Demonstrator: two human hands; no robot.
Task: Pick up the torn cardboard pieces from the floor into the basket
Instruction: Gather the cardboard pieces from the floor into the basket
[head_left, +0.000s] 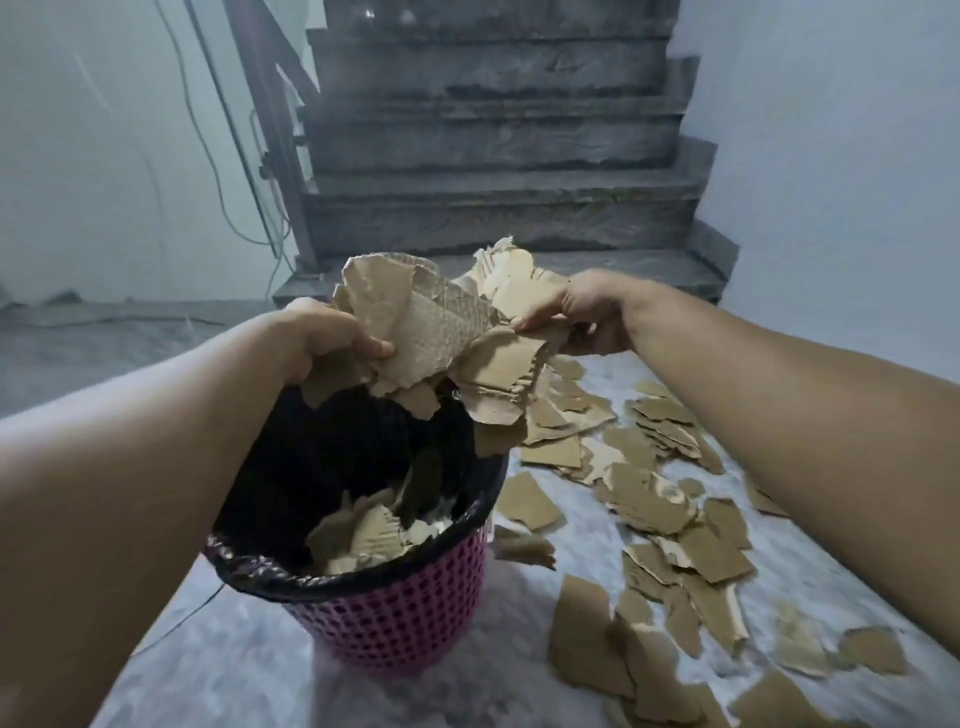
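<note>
Both hands hold a bundle of cardboard scraps (441, 332) above the pink basket (395, 618): left hand (322, 332) and right hand (587, 312) grip it with curled fingers. More scraps (670, 519) litter the floor (467, 691) at the basket's 3 o'clock. No writing is legible.

2 hands up: left hand (322, 332), right hand (587, 312). 1 pink mesh basket (405, 613), 1 black bin liner (291, 571) inside it. 1 bundle of torn cardboard (436, 332) held over basket. Loose cardboard pieces on floor (670, 519): dozens, too many and too overlapped for exact count. 1 staircase (493, 208), at least 6 steps showing.
</note>
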